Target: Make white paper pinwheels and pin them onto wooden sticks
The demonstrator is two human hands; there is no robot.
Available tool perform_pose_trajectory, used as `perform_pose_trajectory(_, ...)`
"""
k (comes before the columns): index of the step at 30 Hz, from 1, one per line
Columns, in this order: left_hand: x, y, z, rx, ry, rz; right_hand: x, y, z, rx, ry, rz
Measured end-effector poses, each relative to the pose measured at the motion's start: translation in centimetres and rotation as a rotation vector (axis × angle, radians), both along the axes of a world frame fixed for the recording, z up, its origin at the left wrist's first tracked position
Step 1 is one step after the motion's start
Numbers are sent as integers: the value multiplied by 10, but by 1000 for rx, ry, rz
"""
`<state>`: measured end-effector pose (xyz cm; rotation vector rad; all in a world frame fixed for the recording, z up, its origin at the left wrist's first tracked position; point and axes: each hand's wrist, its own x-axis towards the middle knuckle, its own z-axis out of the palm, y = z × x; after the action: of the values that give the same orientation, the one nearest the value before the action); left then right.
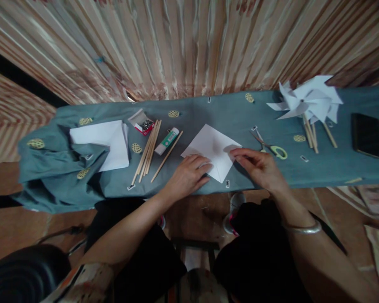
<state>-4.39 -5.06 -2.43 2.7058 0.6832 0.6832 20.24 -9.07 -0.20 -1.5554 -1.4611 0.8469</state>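
Note:
A white paper square [213, 145] with crease lines lies turned on its corner on the cloth-covered table. My left hand [191, 172] rests flat over its lower left edge, fingers stretched across the paper. At the right corner, my right hand [260, 166] has thumb and fingers pinched together on the sheet's edge. Left of the paper are a glue stick [167, 141], several wooden sticks [148, 151] and a small open box of metal pins [142, 122]. Scissors with yellow-green handles [276, 151] lie just beyond my right hand.
Paper pinwheels [312, 99] on sticks lie at the far right, beside a dark phone [366, 134]. A stack of white paper [118, 145] sits at the left, partly under a bunched fold of the blue-green cloth [57, 168]. Behind the table hangs a striped curtain [183, 46].

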Motion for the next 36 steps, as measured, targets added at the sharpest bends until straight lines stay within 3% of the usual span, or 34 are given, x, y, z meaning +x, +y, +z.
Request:
perform_pose_trajectory(4, 4, 9, -5, 40, 14, 11, -4, -9, -9, 115, -288, 163)
perform_pose_trajectory(11, 8, 9, -5, 71, -49, 19, -8, -16, -11, 180, -507, 197)
perform_pose_trajectory(15, 10, 10, -6, -2, -91, 41, -14, -16, -11, 157, -463, 186)
perform_pose_trajectory(23, 9, 10, -6, -105, -168, 83, -15, -7, -10, -20, -123, 203)
perform_pose_trajectory(30, 10, 10, -4, -185, -152, 103, -23, 2, -20, 23, -5, 49)
perform_pose_trajectory(36, 7, 8, -3, -202, -161, 134, -31, 9, -24, 44, -70, 0)
